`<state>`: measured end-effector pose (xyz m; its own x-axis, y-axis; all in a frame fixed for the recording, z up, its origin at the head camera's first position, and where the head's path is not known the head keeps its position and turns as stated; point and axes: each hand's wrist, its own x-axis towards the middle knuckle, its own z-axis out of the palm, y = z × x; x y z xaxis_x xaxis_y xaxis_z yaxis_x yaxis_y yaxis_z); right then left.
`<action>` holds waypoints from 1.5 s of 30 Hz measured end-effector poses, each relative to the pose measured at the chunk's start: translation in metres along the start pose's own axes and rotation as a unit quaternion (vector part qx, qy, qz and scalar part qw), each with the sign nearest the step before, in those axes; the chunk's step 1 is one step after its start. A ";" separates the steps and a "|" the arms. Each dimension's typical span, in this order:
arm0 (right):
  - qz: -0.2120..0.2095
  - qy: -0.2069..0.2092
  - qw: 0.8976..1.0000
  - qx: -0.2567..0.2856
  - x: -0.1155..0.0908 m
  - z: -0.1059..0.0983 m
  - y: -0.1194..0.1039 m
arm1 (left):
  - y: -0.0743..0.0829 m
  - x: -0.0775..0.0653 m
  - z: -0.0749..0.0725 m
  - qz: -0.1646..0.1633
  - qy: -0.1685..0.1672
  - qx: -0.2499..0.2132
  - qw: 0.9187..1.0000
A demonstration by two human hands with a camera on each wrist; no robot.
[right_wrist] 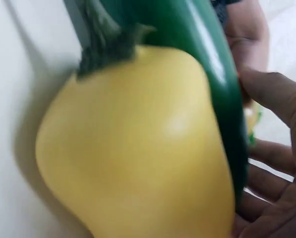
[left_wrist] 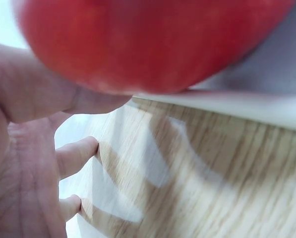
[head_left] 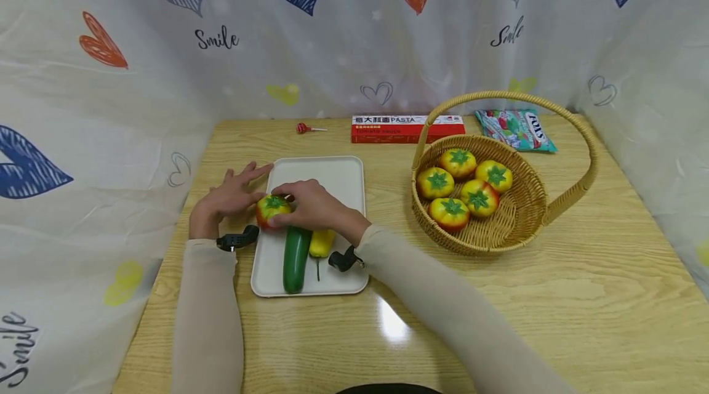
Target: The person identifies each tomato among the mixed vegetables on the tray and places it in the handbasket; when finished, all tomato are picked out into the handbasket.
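A red-and-yellow tomato (head_left: 267, 212) with a green leafy top is at the left side of a white tray (head_left: 346, 280). My right hand (head_left: 318, 204) grips it, thumb on the near side and fingers over the far side. Beside it my left hand (head_left: 229, 194) is spread, its thumb against the tomato; in the left wrist view two fingertips rest on the wood below the tomato's red underside (left_wrist: 152, 44). A dark green cucumber (head_left: 296, 261) and a yellow pepper (head_left: 322, 244) lie in the tray, both close in the right wrist view under my right hand.
To the right stands a wicker basket (head_left: 517, 221) with a tall handle, holding several more tomatoes. Along the back lie a lollipop (head_left: 302, 128), a red pasta box (head_left: 388, 130) and a teal candy bag (head_left: 515, 130). A printed curtain (head_left: 343, 43) hangs behind the table.
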<state>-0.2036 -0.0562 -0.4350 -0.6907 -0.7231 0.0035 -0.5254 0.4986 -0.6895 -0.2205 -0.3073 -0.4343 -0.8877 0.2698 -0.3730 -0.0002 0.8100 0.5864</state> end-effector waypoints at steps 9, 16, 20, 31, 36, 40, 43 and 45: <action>-0.020 0.034 0.999 0.022 -0.015 -0.016 -0.016 | -0.001 0.003 0.000 -0.005 -0.001 -0.002 1.000; -0.045 0.058 0.990 0.118 -0.074 -0.044 -0.024 | 0.005 -0.002 -0.001 -0.009 -0.004 -0.019 1.000; -0.047 0.076 0.984 0.152 -0.120 -0.061 -0.017 | 0.005 -0.003 0.000 -0.011 -0.002 -0.018 1.000; 0.033 0.166 0.979 0.116 -0.255 -0.110 0.038 | -0.001 -0.001 0.001 0.000 -0.009 -0.025 1.000; 0.068 0.189 0.977 0.075 -0.297 -0.129 0.060 | -0.003 0.000 0.001 0.001 -0.008 -0.025 1.000; 0.107 0.182 0.976 0.047 -0.316 -0.138 0.068 | -0.004 0.000 0.002 0.000 -0.008 -0.022 1.000; 0.143 0.165 0.976 0.030 -0.323 -0.143 0.072 | -0.003 -0.001 0.002 0.000 -0.005 -0.023 1.000; 0.166 0.153 0.974 0.014 -0.326 -0.146 0.074 | -0.003 0.000 0.001 0.000 -0.004 -0.023 1.000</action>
<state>-0.0902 0.2864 -0.3813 -0.9382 -0.3459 -0.0100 -0.2372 0.6639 -0.7092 -0.2196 -0.3090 -0.4366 -0.8839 0.2744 -0.3787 -0.0209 0.7858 0.6181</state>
